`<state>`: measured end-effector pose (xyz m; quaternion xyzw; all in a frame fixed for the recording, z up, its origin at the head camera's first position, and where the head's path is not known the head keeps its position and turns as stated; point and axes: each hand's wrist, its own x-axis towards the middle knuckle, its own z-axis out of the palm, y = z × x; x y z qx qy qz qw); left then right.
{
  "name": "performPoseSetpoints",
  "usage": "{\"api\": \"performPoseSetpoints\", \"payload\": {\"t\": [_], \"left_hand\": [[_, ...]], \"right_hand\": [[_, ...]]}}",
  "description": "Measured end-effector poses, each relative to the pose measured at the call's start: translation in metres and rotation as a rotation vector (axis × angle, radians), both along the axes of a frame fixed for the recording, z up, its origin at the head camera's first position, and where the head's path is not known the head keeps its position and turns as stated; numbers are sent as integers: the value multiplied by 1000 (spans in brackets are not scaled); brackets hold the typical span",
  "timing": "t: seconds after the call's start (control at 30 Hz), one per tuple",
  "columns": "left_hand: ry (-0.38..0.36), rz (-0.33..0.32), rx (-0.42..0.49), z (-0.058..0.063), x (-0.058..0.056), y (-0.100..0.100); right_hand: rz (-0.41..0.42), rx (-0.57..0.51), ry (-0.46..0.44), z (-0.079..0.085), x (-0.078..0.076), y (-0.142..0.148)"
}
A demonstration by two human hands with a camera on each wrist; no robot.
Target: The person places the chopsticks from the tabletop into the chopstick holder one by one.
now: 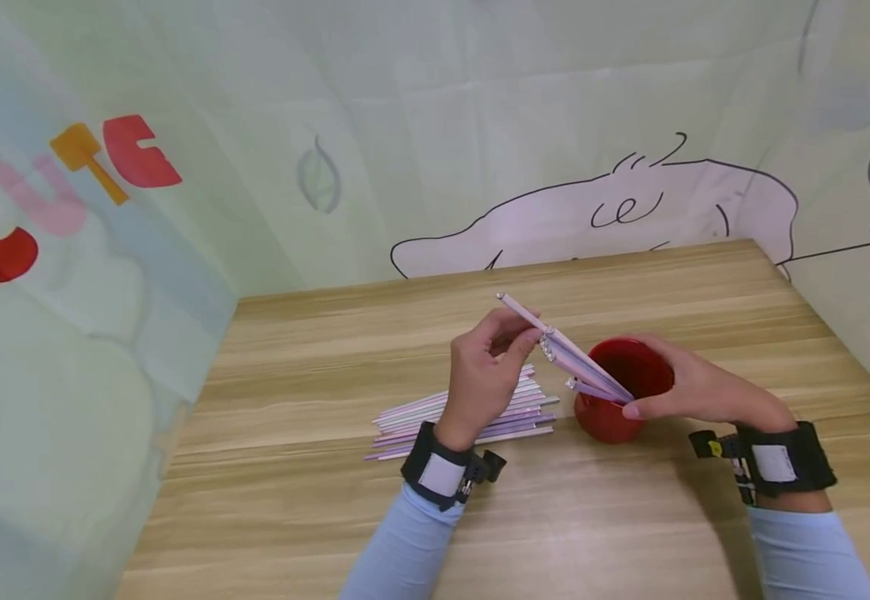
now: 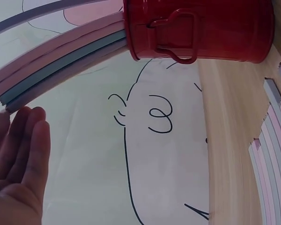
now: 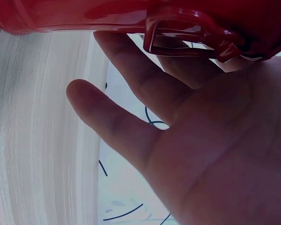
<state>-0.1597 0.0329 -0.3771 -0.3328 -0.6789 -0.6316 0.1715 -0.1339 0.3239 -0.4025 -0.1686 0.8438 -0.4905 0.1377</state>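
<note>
A small, glossy red bucket [image 1: 609, 418] with side loops is tipped toward the left in the head view. My right hand [image 1: 693, 387] grips it, thumb at the rim and fingers behind the far side. Several slim pink, purple and grey-blue sticks [image 1: 581, 362] with glittery ends lean out of its mouth. My left hand [image 1: 483, 367] pinches at their outer ends between thumb and fingertips. In the left wrist view, the sticks [image 2: 61, 61] run from the bucket [image 2: 225, 30] to those fingertips. One stick reaches out farther than the rest.
A loose pile of similar pastel sticks [image 1: 420, 421] lies on the wooden table [image 1: 292, 367], partly behind the left hand and wrist. A printed cloth [image 1: 420, 108] with cartoon drawings hangs along the table's back and left side. Both wrists carry black straps with small cameras.
</note>
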Motion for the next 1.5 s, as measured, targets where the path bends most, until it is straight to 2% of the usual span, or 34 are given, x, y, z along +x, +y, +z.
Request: {"api": "performPoseSetpoints", "payload": {"t": [0.2,0.43,0.73,0.93,1.23,1.5], "left_hand": [[-62,-32,-49,-1,2,2],[-141,-36,-176,-3,5,-1],[-174,-47,-254,-4,7,-16],[-149,-52,-332,-4,10,-25],[-115,-21,-628,-14,20,-42],[-162,47,-845,-28,26,-57]], "right_hand": [[-7,12,0,2,1,-1],[15,-8,14,1,0,0],[14,-13,8,-1,-1,-1],[21,-25,9,0,0,-1],[29,-38,14,0,-1,-2],[17,-22,10,1,0,-2]]}}
